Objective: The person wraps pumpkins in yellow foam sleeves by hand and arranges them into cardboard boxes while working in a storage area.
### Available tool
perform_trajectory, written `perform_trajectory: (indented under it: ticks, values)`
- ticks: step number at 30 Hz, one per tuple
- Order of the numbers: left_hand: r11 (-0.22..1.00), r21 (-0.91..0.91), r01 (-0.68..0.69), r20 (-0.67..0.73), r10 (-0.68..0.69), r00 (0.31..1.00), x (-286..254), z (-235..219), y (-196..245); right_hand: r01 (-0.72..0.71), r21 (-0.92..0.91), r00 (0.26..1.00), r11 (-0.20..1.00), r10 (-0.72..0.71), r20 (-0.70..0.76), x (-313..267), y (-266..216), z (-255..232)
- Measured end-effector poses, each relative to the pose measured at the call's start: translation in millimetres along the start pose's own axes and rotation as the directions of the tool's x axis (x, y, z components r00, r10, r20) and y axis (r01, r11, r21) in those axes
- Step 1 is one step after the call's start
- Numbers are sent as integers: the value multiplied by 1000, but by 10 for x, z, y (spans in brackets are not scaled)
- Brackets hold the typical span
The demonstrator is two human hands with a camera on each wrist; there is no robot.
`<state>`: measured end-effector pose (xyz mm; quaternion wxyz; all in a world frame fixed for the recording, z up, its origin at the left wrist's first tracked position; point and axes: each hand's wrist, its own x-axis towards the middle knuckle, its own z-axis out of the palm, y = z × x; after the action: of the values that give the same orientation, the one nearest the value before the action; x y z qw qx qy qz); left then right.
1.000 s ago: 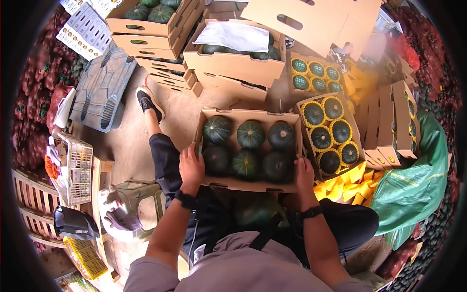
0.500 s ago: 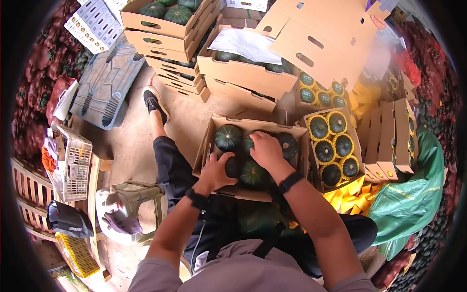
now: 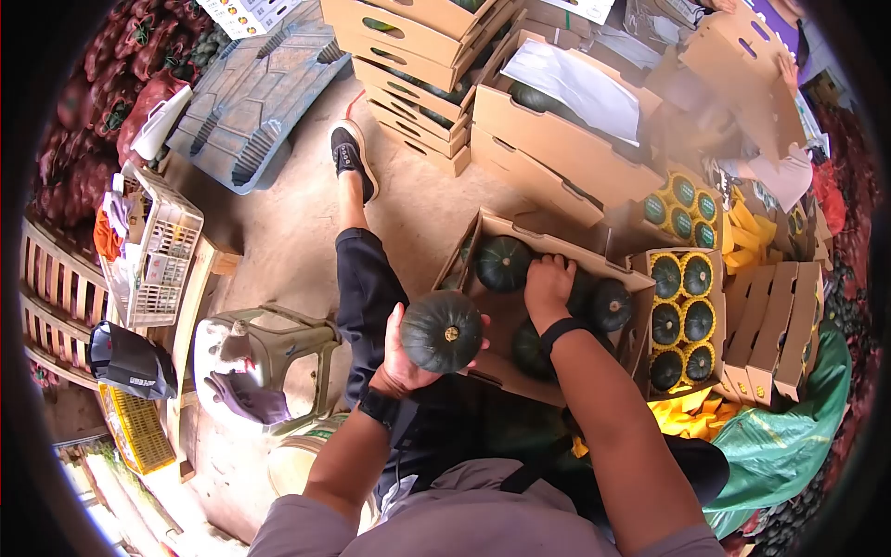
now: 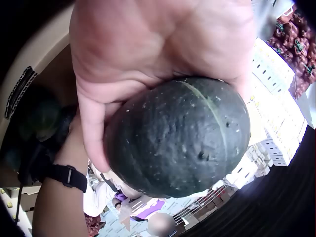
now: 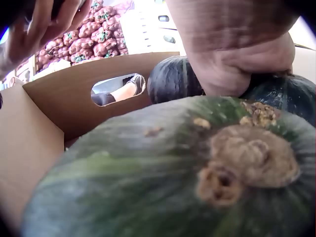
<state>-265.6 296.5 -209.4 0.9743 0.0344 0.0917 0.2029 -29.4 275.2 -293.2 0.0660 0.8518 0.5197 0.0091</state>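
Note:
My left hand (image 3: 406, 364) holds a dark green kabocha squash (image 3: 443, 331) in front of the box, its stem end facing up, with the thumb on one side and fingertips round the other. The left wrist view shows the palm against the smooth, pale-streaked side of this squash (image 4: 177, 140). Inside the open cardboard box (image 3: 535, 243), my right hand (image 3: 550, 283) grips a kabocha squash (image 3: 581, 295) in the back row, largely covered by the hand. Other squashes lie round it, one at the back left (image 3: 502, 264). A squash with a corky stem (image 5: 163, 163) fills the right wrist view.
Right of the box stands a carton of squashes (image 3: 682, 320) in yellow foam nets. Stacked cartons (image 3: 543, 181) rise behind. On the left are a plastic stool (image 3: 269, 357), a white crate (image 3: 167, 251) and a blue pallet (image 3: 255, 102). Another person handles cardboard (image 3: 742, 65) at the far right.
Both hands left the box's sides and reached in; the left hand has lifted a squash out toward the left. My right hand stays among the squashes. The head view has shifted left.

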Motion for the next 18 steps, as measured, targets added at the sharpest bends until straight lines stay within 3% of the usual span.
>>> perform_trajectory:
  ticks: [3, 5, 6, 7, 8, 9, 11, 13, 15, 16, 17, 18]
  values:
    - [948, 317, -25, -179, 86, 980, -66, 142, 34, 24, 20, 997, 999, -26, 76, -9, 55, -67]
    - [796, 606, 5, -206, 151, 967, -58, 219, 83, 84, 74, 993, 994, -90, 75, 17, 104, -63]
    - [725, 687, 37, -212, 152, 965, -16, 294, 91, 116, 213, 977, 970, -150, 153, 40, 160, -197]
    - [436, 898, 63, -164, 198, 966, 37, 340, 81, 134, 347, 950, 928, -220, 222, 71, 282, -354]
    - [92, 992, 82, -101, 227, 969, 96, 380, 53, 136, 474, 913, 870, -295, 280, 78, 414, -458]
    - [-265, 960, 91, -28, 233, 972, 157, 427, 2, 115, 602, 941, 790, -280, 188, 65, 540, -455]
    - [-587, 786, 193, -87, 203, 975, 292, 464, -181, -62, 832, 924, 552, -284, 257, -85, 859, -701]
    - [-838, 509, 198, -95, 174, 980, 409, 289, -366, -196, 963, 947, 184, -220, 235, -582, 1033, -1140]
    - [-886, 421, 195, -100, 168, 981, 425, 97, -441, -299, 922, 841, 247, -388, 377, -1158, 1113, -1539]
    - [-888, 419, 192, -84, 172, 981, 413, -5, -454, -104, 935, 750, 338, -590, 297, -1488, 1134, -1521]
    - [-890, 416, 185, -68, 173, 983, 408, -59, -432, 105, 921, 602, 376, -761, 243, -1726, 1164, -1501]
    - [-836, 532, 135, -23, 145, 989, 417, 8, -334, 20, 883, 700, 469, -637, 322, -1809, 1247, -1494]
